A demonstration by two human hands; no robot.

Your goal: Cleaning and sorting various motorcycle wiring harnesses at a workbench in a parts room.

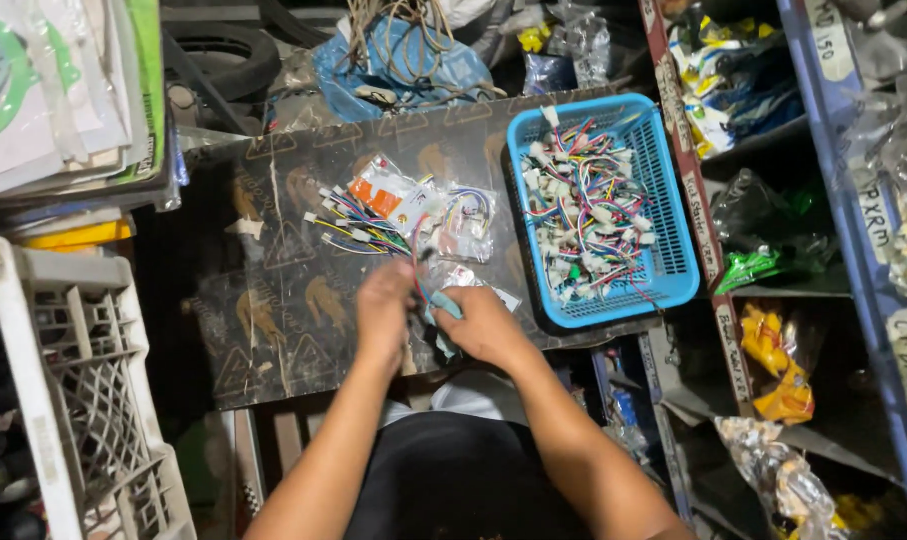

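Over a dark patterned board (273,330), both hands' fingers (405,300) pinch a wire harness (420,285) between them.

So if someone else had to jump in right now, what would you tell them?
Left hand and right hand both grip a small wire bundle with a light blue piece, over the dark board.
Done: a few clear packets of wires lie on the board ahead of the hands.
Left: the blue basket on the right holds many loose wire connectors.
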